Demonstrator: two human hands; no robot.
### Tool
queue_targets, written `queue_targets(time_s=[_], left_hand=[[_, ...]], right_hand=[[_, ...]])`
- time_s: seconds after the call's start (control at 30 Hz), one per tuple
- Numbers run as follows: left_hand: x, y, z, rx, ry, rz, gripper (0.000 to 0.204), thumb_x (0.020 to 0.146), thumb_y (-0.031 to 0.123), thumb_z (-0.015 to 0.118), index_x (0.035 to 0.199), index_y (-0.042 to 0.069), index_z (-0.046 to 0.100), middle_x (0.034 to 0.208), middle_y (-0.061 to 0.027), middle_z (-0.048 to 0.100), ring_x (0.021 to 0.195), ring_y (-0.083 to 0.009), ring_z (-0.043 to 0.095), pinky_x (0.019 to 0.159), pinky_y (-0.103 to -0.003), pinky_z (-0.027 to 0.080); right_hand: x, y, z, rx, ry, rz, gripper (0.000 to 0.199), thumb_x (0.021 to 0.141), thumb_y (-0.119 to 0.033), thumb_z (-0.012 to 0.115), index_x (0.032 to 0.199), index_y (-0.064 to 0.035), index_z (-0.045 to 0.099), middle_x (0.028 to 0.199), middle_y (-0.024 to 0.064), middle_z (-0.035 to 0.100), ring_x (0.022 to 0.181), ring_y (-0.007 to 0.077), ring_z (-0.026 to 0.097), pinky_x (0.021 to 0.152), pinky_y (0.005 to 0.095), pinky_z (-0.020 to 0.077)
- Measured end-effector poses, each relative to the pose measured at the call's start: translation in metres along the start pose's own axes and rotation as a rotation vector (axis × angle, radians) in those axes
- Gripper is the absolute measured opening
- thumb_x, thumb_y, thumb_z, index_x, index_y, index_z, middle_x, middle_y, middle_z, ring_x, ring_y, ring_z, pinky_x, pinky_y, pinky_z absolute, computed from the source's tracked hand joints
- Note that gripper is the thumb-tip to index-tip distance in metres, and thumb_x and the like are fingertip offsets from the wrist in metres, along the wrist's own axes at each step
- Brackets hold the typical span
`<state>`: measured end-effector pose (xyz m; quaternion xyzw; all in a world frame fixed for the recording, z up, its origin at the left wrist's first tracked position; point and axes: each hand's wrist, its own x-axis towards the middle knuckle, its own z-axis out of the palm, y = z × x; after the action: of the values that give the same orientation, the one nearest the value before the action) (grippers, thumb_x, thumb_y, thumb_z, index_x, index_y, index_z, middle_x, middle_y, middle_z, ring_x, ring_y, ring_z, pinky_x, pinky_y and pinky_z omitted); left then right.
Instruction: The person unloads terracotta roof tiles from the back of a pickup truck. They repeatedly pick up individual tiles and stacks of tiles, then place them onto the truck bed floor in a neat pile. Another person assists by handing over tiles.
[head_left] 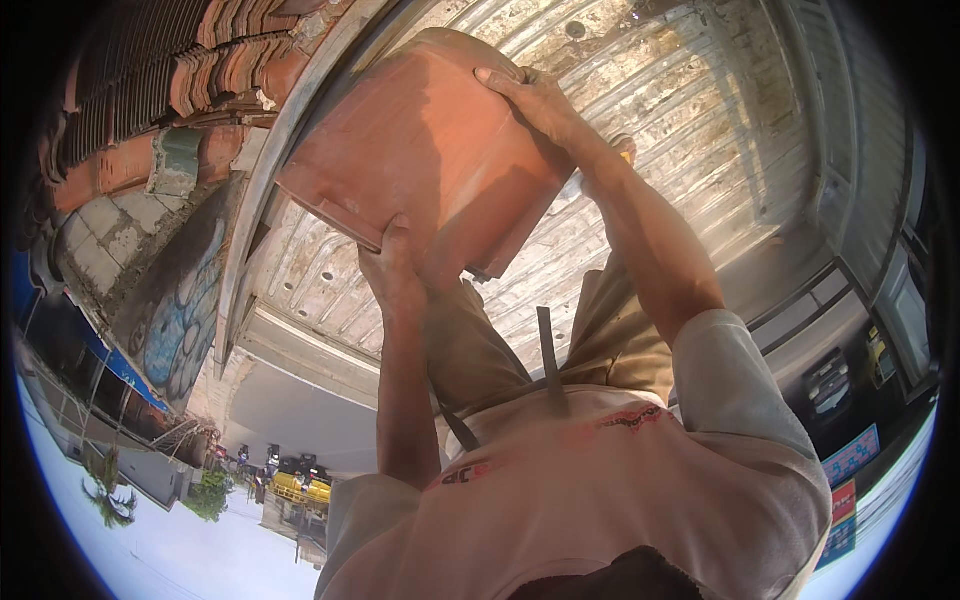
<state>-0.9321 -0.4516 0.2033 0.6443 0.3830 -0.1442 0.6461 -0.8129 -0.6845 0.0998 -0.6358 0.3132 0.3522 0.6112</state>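
A small stack of orange-red clay roof tiles (410, 150) is held up in front of me, tilted, above the ribbed metal bed. My left hand (396, 268) grips the near edge of the tiles, thumb on the top face. At the far right edge, my right hand (535, 102) is closed on them with its thumb on top and its other fingers mostly hidden. A dark notch shows at the lower corner of the stack. How many tiles lie together cannot be made out.
I stand on a worn, ribbed metal truck bed (690, 130). Its side rail (262, 190) runs along my left. Past the rail, many roof tiles (120, 110) stand in stacked rows beside a painted wall (180, 300). A grey panel (850, 100) closes the right side.
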Motion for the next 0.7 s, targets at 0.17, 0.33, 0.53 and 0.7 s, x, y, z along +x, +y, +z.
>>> queue_targets(time_s=[0.17, 0.33, 0.53, 0.7], left_hand=[[-0.083, 0.051, 0.078, 0.23, -0.058, 0.054, 0.067, 0.081, 0.009, 0.068, 0.137, -0.009, 0.035, 0.122, -0.017, 0.055, 0.108, -0.0259, 0.057, 0.093, -0.04, 0.048], [-0.097, 0.054, 0.17, 0.754, -0.253, 0.178, 0.068, 0.077, 0.013, 0.073, 0.132, -0.007, 0.037, 0.114, -0.021, 0.058, 0.104, -0.0321, 0.063, 0.088, -0.042, 0.051], [-0.051, 0.023, 0.344, 1.319, -0.645, 0.212, 0.081, 0.069, 0.03, 0.078, 0.126, -0.012, 0.039, 0.114, -0.0279, 0.06, 0.107, -0.0405, 0.063, 0.093, -0.048, 0.049], [0.01, -0.049, 0.429, 1.628, -0.879, 0.649, 0.09, 0.074, 0.042, 0.076, 0.133, -0.013, 0.039, 0.116, -0.0307, 0.062, 0.113, -0.0412, 0.061, 0.098, -0.048, 0.049]], right_hand=[[-0.042, 0.046, -0.056, 0.387, -0.013, -0.044, 0.076, 0.085, -0.056, 0.07, 0.123, 0.0083, 0.059, 0.105, 0.0141, 0.065, 0.094, 0.0199, 0.063, 0.083, 0.0317, 0.0505], [-0.087, 0.119, -0.133, 0.932, 0.133, -0.079, 0.075, 0.097, -0.053, 0.053, 0.142, 0.0055, 0.041, 0.139, 0.0201, 0.049, 0.129, 0.026, 0.049, 0.109, 0.0383, 0.0379], [-0.036, 0.21, -0.202, 1.341, 0.284, -0.194, 0.075, 0.1, -0.061, 0.035, 0.152, -0.0075, 0.028, 0.152, 0.014, 0.037, 0.139, 0.0305, 0.037, 0.115, 0.0438, 0.0302], [0.009, 0.228, -0.24, 1.226, 0.277, 0.037, 0.092, 0.092, -0.075, 0.032, 0.154, -0.0078, 0.025, 0.151, 0.0197, 0.036, 0.142, 0.0314, 0.032, 0.116, 0.0484, 0.0241]])
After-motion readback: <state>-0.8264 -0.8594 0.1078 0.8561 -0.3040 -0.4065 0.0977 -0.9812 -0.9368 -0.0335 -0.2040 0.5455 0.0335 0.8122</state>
